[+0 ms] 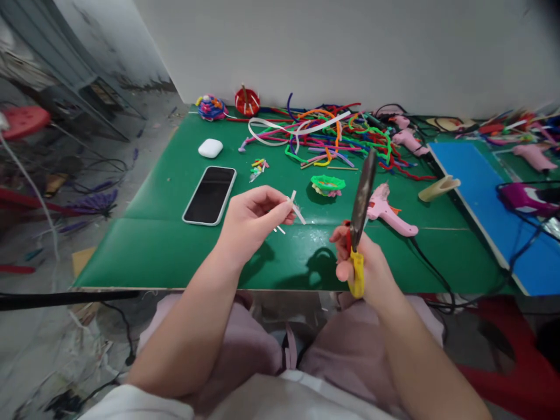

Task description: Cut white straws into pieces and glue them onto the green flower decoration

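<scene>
My left hand (260, 216) pinches a short white strip (298, 212) between thumb and fingertips, above the green table (144, 251). In my right hand (365, 256) is a pair of scissors (362, 198) with yellow and red handles, its dark blades pointing up and away from me. The blades look closed, apart from the strip. A few small white pieces (280, 230) lie below my left fingers. Between and beyond my hands sits a small green rimmed piece (328, 184) with a pinkish underside. A pink glue gun (391, 217) lies just right of the scissors.
A phone (210, 195) and a white earbud case (210, 148) lie on the left. Small coloured offcuts (259, 168) rest near the middle. Tangled pipe cleaners (315, 131) spread along the back. A bamboo piece (438, 188) and a blue board (481, 204) are on the right.
</scene>
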The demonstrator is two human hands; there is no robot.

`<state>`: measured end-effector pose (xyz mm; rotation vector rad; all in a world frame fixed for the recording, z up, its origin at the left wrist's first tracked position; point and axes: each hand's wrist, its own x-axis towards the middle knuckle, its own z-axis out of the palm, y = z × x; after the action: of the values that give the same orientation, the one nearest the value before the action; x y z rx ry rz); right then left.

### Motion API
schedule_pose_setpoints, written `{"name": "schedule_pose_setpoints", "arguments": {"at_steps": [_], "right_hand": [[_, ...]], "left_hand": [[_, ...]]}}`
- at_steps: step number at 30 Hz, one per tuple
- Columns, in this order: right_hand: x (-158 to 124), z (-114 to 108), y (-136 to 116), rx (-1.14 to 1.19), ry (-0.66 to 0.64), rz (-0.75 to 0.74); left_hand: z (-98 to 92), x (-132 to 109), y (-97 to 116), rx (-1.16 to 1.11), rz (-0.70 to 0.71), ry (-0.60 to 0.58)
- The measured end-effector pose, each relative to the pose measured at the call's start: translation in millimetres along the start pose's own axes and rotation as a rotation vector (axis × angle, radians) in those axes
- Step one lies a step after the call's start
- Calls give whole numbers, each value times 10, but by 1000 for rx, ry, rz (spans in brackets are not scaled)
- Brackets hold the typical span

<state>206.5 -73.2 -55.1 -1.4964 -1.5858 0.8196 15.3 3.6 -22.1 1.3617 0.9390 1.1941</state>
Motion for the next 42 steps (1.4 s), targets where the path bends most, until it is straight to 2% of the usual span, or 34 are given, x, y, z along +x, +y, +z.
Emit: {"name": "schedule_pose_setpoints", "arguments": {"at_steps": [3,6,10,15,23,29,34,42], "right_hand": [[-30,-120,-82,-247,-58,-46],[-37,-178,-148,-451,-34,-79],[-32,-159,-129,-568,0,-196],[-32,-117,-102,-595,21,-248],[-27,-112,-121,-615,62,-237],[-24,-99,-114,-602,71,-237],[-24,-88,-118,-591,82,-226],[-18,-73,-109,-598,81,-204]], "left_hand": [[-62,-29,99,-79,87,56],[-121,-57,178,-156,186,57],[-175,-69,213,-164,246,59],[-149,-65,229,-149,251,58],[-100,-86,202,-54,211,57],[-109,-83,165,-119,210,21],[-104,-83,160,-113,198,43],[-99,-89,139,-107,174,-1]]}}
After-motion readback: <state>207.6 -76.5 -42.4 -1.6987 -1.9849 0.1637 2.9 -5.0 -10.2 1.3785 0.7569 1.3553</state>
